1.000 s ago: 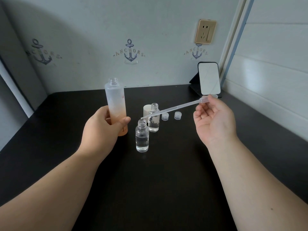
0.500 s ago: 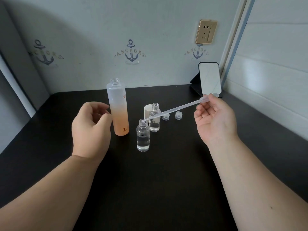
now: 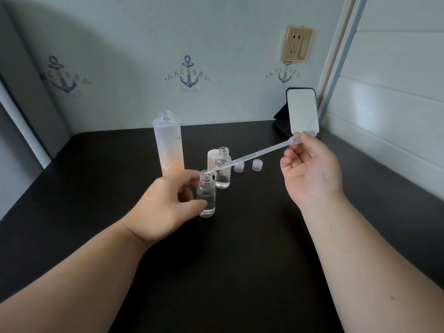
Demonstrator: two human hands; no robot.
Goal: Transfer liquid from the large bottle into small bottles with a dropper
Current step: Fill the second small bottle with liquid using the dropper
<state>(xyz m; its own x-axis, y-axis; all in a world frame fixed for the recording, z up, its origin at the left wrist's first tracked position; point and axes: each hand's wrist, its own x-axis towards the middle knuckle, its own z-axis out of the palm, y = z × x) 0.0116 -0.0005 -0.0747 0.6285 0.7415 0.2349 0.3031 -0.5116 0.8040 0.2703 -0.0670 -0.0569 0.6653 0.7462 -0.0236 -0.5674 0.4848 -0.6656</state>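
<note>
Black table [image 3: 240, 260] — left hand [image 3: 165, 207] round small bottle [image 3: 206, 195]; dropper [image 3: 249, 157] tip at mouth

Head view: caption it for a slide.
Left hand steadies the near small bottle; right hand aims the dropper at its mouth.

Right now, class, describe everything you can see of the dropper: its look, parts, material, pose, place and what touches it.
The dropper is one long, slim piece of clear, soft-looking plastic: a wider bulb at the upper right end, narrowing to a thin tube and a fine tip. The right hand pinches the bulb. The dropper slants down to the left, its tip at the open mouth of the near small bottle, which the left hand grips. Whether the tip touches the rim, or liquid fills the tube, cannot be told.
</note>
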